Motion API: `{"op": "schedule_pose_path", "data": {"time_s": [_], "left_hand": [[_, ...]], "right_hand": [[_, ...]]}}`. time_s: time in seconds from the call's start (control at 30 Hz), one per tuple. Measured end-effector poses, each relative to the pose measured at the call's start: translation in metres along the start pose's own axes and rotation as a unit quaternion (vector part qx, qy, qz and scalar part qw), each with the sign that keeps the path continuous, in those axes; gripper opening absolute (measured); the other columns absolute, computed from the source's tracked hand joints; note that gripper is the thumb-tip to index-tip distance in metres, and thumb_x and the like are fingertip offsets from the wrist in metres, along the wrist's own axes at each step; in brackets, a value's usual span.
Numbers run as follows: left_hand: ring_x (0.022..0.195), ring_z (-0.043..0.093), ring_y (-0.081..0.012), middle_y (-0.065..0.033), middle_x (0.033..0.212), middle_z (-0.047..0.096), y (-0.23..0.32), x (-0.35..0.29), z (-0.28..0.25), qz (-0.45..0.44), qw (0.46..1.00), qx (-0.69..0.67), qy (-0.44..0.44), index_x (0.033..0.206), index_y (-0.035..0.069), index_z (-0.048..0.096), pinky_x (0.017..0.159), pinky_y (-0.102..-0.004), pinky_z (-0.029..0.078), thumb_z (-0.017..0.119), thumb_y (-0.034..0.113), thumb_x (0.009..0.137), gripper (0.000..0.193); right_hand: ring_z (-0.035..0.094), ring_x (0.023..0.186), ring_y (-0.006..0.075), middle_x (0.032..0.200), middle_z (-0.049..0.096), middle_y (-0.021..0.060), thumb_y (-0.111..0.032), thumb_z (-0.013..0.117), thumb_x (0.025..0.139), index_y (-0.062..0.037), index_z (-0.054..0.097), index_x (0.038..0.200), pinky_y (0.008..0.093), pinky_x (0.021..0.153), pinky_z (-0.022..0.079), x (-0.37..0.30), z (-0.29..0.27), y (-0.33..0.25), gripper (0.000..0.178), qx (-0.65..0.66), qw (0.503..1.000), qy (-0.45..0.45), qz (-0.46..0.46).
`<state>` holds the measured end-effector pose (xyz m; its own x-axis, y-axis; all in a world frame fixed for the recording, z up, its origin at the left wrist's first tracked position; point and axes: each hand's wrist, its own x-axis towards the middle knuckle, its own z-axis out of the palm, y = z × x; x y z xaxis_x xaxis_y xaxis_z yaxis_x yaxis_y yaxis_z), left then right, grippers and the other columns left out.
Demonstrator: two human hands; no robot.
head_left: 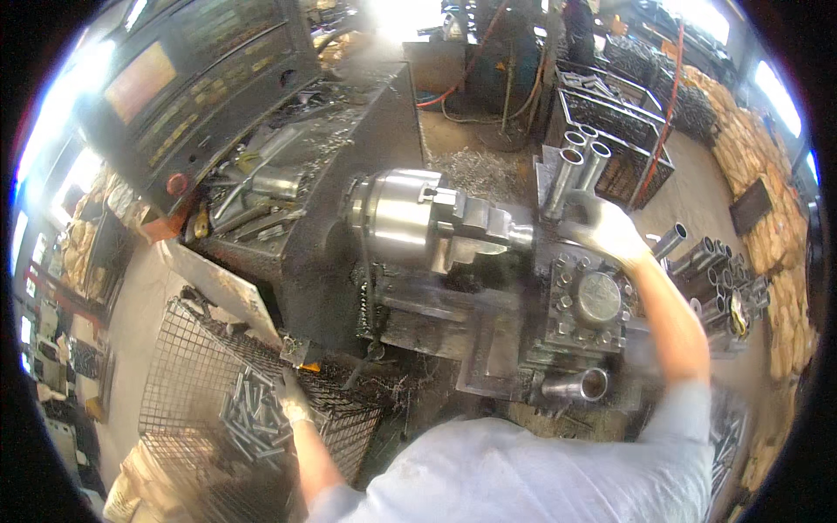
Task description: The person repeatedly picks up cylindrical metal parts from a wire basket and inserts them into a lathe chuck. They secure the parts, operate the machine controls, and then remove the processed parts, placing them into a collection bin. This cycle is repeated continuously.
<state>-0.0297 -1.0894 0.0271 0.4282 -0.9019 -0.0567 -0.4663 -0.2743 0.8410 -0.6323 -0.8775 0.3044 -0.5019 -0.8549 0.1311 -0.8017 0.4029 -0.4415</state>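
A lathe fills the middle, its shiny round chuck [401,218] with stepped jaws facing a bolted square tool post [593,301]. My right hand [606,231], in a pale glove, is above the tool post, beside several upright metal tubes [565,179]. Its fingertips are smeared, so I cannot make out whether they touch a tube. At the lower left my left hand [294,397], gloved with dark fingertips, has its fingers stretched toward the machine's front corner. It hovers over a wire basket [179,375] containing many short metal pieces [253,414], and nothing shows in it.
More tubes [719,270] stand grouped at the right. A larger tube [575,384] lies below the tool post. Tools and a cylinder [277,183] rest on the headstock. A metal crate [610,113] is behind, a tilted plate [218,288] by the basket. Metal chips [484,170] lie behind the chuck.
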Motion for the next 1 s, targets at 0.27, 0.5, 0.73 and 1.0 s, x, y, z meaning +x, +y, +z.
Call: {"op": "schedule_pose_path", "data": {"time_s": [0.27,0.5,0.73,1.0], "left_hand": [[0.086,0.070,-0.0410,-0.0232,0.098,0.071,0.306,0.001,-0.047,0.661,0.726,0.105,0.157,0.136,-0.004,0.062,0.078,-0.0498,0.057,0.071,0.008,0.092,0.046],[0.108,0.077,-0.0378,-0.0285,0.120,0.075,0.457,0.109,0.006,0.355,0.826,0.438,-0.019,0.173,0.007,0.011,0.089,-0.0506,0.059,0.053,0.052,0.104,0.092],[0.104,0.077,-0.0379,-0.0253,0.118,0.075,0.313,-0.062,-0.020,0.714,0.690,-0.095,0.070,0.131,-0.005,0.066,0.084,-0.0410,0.064,0.074,0.003,0.095,0.038],[0.107,0.076,-0.0370,-0.0181,0.119,0.078,0.003,-0.285,-0.044,0.164,0.819,0.274,-0.477,0.128,0.011,0.074,0.093,-0.0444,0.060,0.074,0.043,0.095,0.046]], "right_hand": [[0.066,0.091,0.0158,0.112,0.074,0.0102,-0.017,0.076,0.094,0.0034,0.073,0.129,0.0302,0.084,0.055,-0.213,-0.006,0.025,0.040,0.258,0.896,0.315,0.177],[0.070,0.100,0.0170,0.112,0.077,0.0125,-0.013,0.070,0.092,0.0059,0.072,0.125,0.0314,0.093,0.055,-0.302,0.034,0.035,0.038,0.194,0.907,0.297,0.225],[0.070,0.092,0.0157,0.104,0.079,0.0095,-0.010,0.072,0.087,0.0028,0.074,0.120,0.0316,0.087,0.057,-0.340,0.040,0.027,0.035,0.232,0.912,0.223,0.254],[0.075,0.106,0.0256,0.127,0.075,0.0141,-0.017,0.088,0.072,-0.0056,0.056,0.150,0.0364,0.095,0.059,-0.306,0.097,0.052,0.085,0.312,0.936,-0.021,0.162]]}}
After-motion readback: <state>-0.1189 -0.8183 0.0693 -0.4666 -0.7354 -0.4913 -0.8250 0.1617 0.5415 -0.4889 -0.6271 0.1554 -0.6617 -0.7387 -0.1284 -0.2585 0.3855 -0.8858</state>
